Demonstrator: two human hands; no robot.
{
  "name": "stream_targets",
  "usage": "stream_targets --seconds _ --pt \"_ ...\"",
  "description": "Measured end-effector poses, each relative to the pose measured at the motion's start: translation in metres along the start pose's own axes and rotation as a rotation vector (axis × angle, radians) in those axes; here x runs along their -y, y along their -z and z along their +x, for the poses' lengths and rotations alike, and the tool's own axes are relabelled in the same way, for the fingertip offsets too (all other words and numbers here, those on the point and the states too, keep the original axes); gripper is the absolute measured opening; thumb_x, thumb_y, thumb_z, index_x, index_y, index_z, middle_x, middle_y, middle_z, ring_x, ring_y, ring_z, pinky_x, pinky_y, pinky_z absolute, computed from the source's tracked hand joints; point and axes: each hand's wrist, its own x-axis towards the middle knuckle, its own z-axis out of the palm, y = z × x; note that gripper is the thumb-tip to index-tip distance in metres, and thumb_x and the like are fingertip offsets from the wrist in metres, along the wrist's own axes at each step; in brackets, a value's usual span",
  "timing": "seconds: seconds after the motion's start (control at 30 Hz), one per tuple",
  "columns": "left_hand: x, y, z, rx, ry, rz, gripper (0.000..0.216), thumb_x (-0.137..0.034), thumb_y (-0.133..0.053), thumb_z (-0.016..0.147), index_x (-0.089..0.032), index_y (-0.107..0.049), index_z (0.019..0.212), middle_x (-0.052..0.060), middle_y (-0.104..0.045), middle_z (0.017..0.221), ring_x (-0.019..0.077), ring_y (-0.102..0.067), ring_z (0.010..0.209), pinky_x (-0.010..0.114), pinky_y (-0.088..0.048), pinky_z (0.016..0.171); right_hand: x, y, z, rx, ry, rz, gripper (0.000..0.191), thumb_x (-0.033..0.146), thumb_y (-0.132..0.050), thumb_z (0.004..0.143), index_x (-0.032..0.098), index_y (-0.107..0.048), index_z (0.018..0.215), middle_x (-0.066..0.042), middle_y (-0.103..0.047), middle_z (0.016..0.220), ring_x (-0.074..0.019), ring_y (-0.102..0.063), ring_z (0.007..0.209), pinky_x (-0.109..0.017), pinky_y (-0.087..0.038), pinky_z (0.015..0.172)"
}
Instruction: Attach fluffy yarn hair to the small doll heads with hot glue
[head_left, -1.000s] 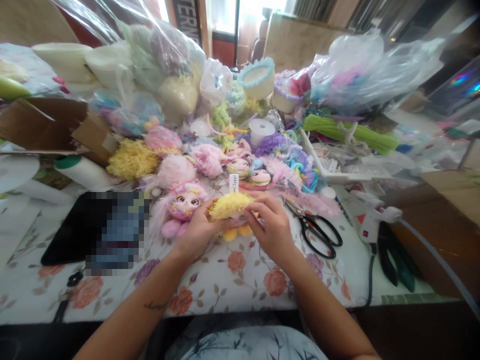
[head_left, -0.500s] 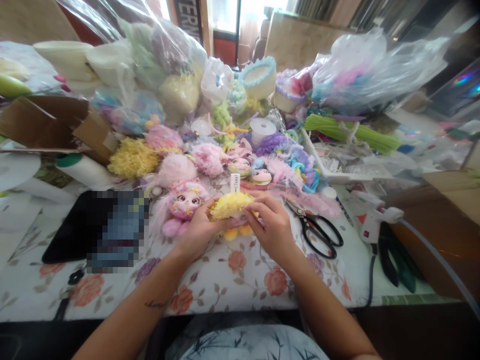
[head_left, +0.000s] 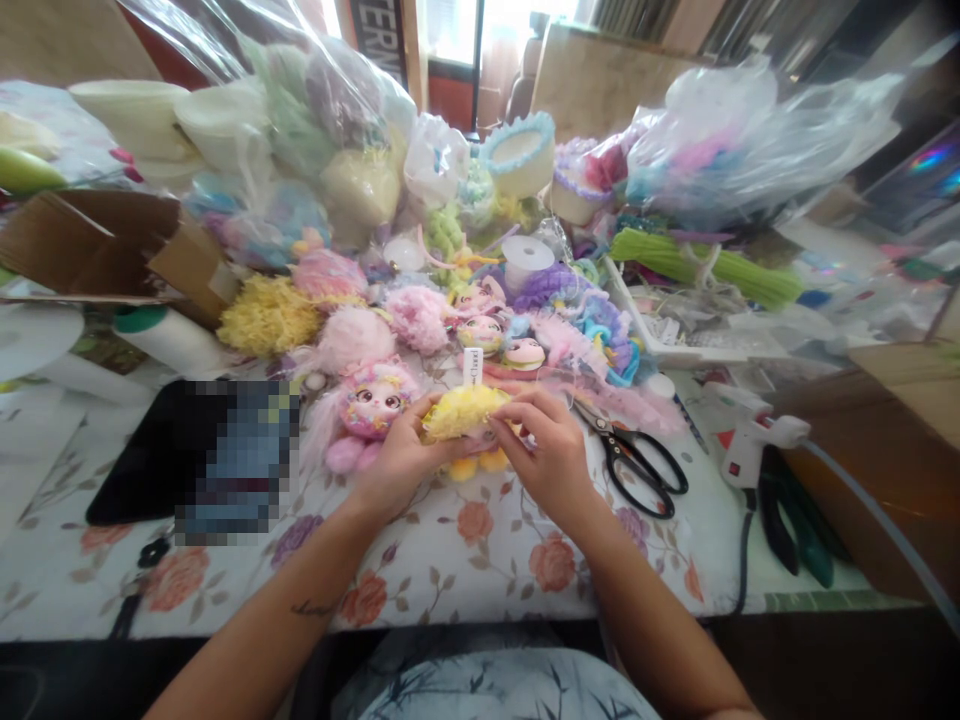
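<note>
A small doll (head_left: pixel 466 412) with fluffy yellow hair and yellow feet is between my hands, a white lettered tag (head_left: pixel 472 367) standing up from its top. My left hand (head_left: pixel 405 450) grips its left side. On its right side, the fingertips of my right hand (head_left: pixel 544 440) pinch at the edge of the yellow fluff; whether a tiny piece is between them cannot be made out. The doll's face is mostly hidden. Just left of my left hand sits a pink doll (head_left: pixel 373 402) with big eyes and round pink feet.
Black-handled scissors (head_left: pixel 641 465) lie right of my right hand, with a white glue gun (head_left: pixel 757 435) beyond. A phone (head_left: pixel 236 460) lies at left. Yarn balls (head_left: pixel 268 315), doll heads (head_left: pixel 523 352) and a white tray (head_left: pixel 675 345) crowd the back.
The view has shifted very slightly. Both hands keep their hold on the yellow doll, with hardly any visible finger movement.
</note>
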Motion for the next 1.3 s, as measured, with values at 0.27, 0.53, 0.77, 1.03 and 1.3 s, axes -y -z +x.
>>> stream_targets --seconds 0.27,0.53,0.77,1.03,1.3 --pt "-0.0006 0.0006 -0.0005 -0.005 0.018 0.021 0.053 -0.023 -0.082 0.06 -0.021 -0.06 0.109 0.004 -0.072 0.1 0.0233 -0.068 0.087 0.031 -0.054 0.076 0.0004 0.0018 0.0014 0.008 0.001 -0.006 0.011 0.017 -0.054 0.089 0.02 -0.063 0.084 -0.005 -0.062 0.083 -0.0163 -0.059 0.078 -0.029 -0.049 0.068" --pt "0.0003 -0.0002 -0.0005 -0.004 -0.011 0.026 0.051 -0.021 -0.082 0.062 -0.02 -0.06 0.108 0.004 -0.071 0.101 0.0219 -0.067 0.088 0.03 -0.054 0.077 0.0003 0.0013 0.0025 0.031 0.007 -0.03 0.013 0.017 -0.052 0.09 0.02 -0.062 0.083 -0.005 -0.061 0.081 -0.0164 -0.059 0.077 -0.03 -0.049 0.07" --pt "0.0006 0.0021 -0.0009 -0.003 0.023 -0.014 0.054 -0.019 -0.081 0.063 -0.02 -0.058 0.113 0.005 -0.072 0.102 0.0227 -0.068 0.088 0.031 -0.054 0.076 0.002 0.0036 0.0004 -0.051 -0.043 0.063 0.009 0.019 -0.057 0.089 0.02 -0.064 0.085 -0.004 -0.064 0.084 -0.0139 -0.059 0.072 -0.027 -0.049 0.066" --pt "0.008 0.0073 0.0003 0.029 0.021 -0.065 0.053 -0.022 -0.077 0.069 -0.02 -0.058 0.118 0.007 -0.071 0.105 0.0227 -0.069 0.087 0.033 -0.054 0.078 0.0028 0.005 -0.0021 -0.222 -0.041 0.014 0.008 0.015 -0.06 0.086 0.021 -0.066 0.087 -0.004 -0.065 0.085 -0.0167 -0.059 0.08 -0.033 -0.049 0.074" --pt "0.0051 0.0048 0.0004 0.056 0.028 0.012 0.053 -0.017 -0.082 0.063 -0.019 -0.059 0.111 0.004 -0.071 0.099 0.0194 -0.068 0.084 0.027 -0.054 0.072 0.0047 0.0012 -0.0037 -0.145 0.017 0.022 0.011 0.014 -0.066 0.083 0.024 -0.07 0.087 -0.006 -0.065 0.099 -0.0211 -0.058 0.097 -0.039 -0.047 0.085"
